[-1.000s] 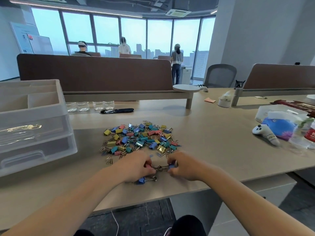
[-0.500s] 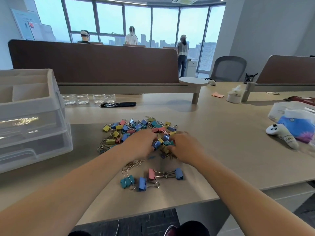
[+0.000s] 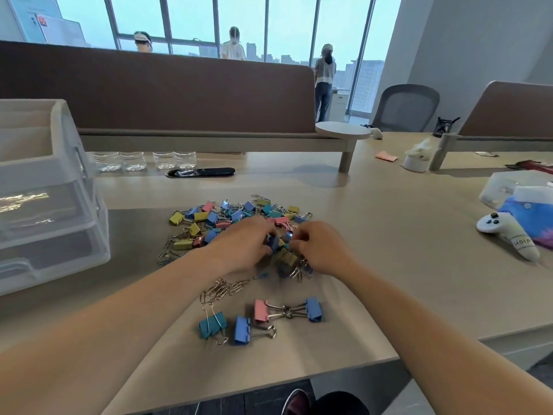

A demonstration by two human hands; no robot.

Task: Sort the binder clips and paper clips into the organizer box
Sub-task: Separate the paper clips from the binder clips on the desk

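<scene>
**Desk:** Any writing legible?

**Photographer:** Only dark lettering on the grip of the controller [image 3: 505, 232], far right of the fingers, and it is too blurred to read. The poster [image 3: 45, 22], high and left of them, cannot be read either

**Desk:** And the fingers?

**Photographer:** The left hand [image 3: 245, 244] has its fingers curled round a blue clip [image 3: 273, 241] at the near edge of the pile [image 3: 209, 217]. The right hand [image 3: 320, 250] has its fingers bent, tips drawn together just beside that clip. Whether they pinch it or a wire handle cannot be told. A yellow clip [image 3: 288, 259] sits just under both sets of fingertips

**Desk:** Counts?

**Photographer:** Four binder clips lie apart from the pile, nearer the person than the fingers. They are a teal clip [image 3: 212, 324], a lone blue clip [image 3: 242, 329], a pink clip [image 3: 261, 310] and a far blue clip [image 3: 313, 309]. The last two meet handle to handle. Between these and the left fingers lies a bunch of paper clips [image 3: 224, 289], too tangled to count. The pile beyond the fingers, in yellow, blue, pink and teal, is also past counting. One clear box [image 3: 51, 205] stands well left of the fingers, on the same table [image 3: 389, 265]. Four bottles [image 3: 133, 160] stand beyond the pile, and three people [image 3: 324, 82] are at the windows
</scene>
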